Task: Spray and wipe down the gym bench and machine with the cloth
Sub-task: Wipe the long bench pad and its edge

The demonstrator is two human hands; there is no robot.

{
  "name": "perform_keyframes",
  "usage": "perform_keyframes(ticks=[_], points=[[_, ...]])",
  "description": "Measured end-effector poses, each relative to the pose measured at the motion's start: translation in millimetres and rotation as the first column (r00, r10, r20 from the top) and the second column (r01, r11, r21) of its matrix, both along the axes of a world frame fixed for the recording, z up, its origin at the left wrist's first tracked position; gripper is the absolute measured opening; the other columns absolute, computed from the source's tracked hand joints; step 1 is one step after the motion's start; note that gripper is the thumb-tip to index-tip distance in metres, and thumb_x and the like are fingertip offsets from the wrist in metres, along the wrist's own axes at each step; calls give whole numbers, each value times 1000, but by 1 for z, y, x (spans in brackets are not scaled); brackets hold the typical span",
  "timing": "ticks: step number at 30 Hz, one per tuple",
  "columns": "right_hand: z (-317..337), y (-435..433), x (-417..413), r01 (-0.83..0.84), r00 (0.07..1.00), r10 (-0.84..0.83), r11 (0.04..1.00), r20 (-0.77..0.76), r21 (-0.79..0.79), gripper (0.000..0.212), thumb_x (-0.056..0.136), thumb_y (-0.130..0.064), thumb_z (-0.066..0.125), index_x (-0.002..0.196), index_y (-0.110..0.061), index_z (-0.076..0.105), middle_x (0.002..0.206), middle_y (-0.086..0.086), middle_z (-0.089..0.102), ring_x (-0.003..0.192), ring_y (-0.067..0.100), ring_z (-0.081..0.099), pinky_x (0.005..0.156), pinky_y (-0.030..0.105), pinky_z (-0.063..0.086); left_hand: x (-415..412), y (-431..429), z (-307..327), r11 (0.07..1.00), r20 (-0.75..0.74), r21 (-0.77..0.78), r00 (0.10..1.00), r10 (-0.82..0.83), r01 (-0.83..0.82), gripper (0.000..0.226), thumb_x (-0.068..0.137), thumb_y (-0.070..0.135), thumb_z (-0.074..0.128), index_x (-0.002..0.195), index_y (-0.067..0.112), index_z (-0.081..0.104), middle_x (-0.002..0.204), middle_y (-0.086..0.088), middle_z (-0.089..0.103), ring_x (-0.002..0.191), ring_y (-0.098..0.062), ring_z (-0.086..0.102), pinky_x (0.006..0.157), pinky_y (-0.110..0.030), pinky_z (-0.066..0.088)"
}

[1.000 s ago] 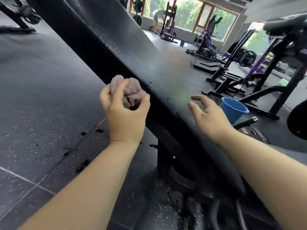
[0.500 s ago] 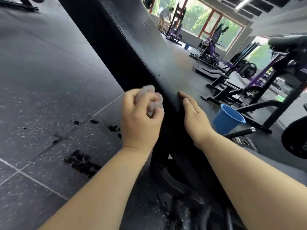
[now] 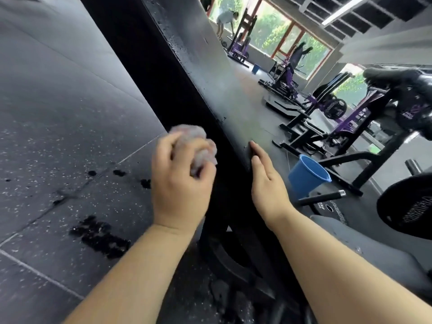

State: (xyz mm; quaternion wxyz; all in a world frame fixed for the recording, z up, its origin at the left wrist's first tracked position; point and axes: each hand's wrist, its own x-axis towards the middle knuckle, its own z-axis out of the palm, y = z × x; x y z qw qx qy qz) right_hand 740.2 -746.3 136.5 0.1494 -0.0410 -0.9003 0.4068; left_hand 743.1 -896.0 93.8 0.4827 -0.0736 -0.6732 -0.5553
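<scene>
While my left hand (image 3: 180, 183) is gripping the balled cloth (image 3: 198, 141) beside the bench (image 3: 210, 78) edge, my flat right hand (image 3: 266, 181) is bracing; droplets (image 3: 174, 43) are seemingly awaiting wiping.

Both bare forearms reach forward, one on either side of the bench's (image 3: 224, 94) near edge. The left hand (image 3: 182, 183), a little blurred, is balled around a bunched cloth (image 3: 198, 142) just off the bench's left face. The right hand (image 3: 268, 183) lies flat, fingers straight and together, against the bench's top edge.
</scene>
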Motion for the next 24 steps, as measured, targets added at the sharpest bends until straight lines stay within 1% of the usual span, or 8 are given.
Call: perform_keyframes(ticks=[3,7,10,13,15,17,19,24], points=[[-1,0,0,8,1000,-8,1000,-6,2,40,107,-33,31,145,-42,41,154,-21,36,141,-4,28,116,18,18,-29,-26,40,994,-10,80,997,75,-74,18,80,10,60,96,7,69,116,-13,53,104,-31,59,85,-42,54],[0,-7,-1,41,999,-41,999,-25,4,40,107,-31,32,143,-42,42,152,-19,40,140,-2,32,116,20,22,-22,9,21,996,9,-37,997,79,-78,17,73,3,63,85,12,71,108,-11,62,95,-29,57,85,-36,48],[2,-8,0,43,999,-42,999,-3,16,40,107,-30,32,144,-41,42,152,-19,40,139,-1,33,114,18,22,-11,31,-6,986,39,-169,999,4,3,20,77,6,57,86,12,75,106,-9,66,92,-32,59,95,-28,42],[5,-7,1,43,999,-43,999,13,-27,39,106,-31,35,142,-43,44,151,-18,41,138,-2,35,114,19,25,-8,20,-2,971,27,-231,998,-59,63,20,80,12,56,85,14,75,105,-7,66,91,-30,57,87,-30,46],[8,-9,3,36,999,-35,997,13,-69,38,106,-29,37,141,-40,47,151,-17,43,138,-1,35,116,20,24,-7,-3,17,983,-13,-179,999,-52,49,18,80,12,58,87,15,75,109,-6,65,93,-27,58,84,-26,48],[10,-10,3,38,999,-37,997,21,-74,39,106,-28,37,143,-38,47,152,-17,42,139,-1,34,117,21,23,-17,-26,41,999,-12,-34,999,31,-31,18,80,10,59,90,16,74,116,-6,63,100,-25,59,85,-23,48],[10,-10,3,46,999,-44,997,25,-67,40,106,-28,36,144,-38,46,152,-17,41,139,0,34,118,22,22,-29,-34,58,998,13,21,999,53,-53,18,80,13,59,90,16,73,118,-7,62,101,-29,60,84,-35,52],[7,-9,-1,61,998,-58,993,34,-102,39,105,-28,39,140,-39,50,145,-12,51,135,5,44,118,34,30,-18,19,21,983,-31,-178,999,45,-50,13,78,10,62,84,14,73,105,-9,67,93,-26,50,88,-33,44]])
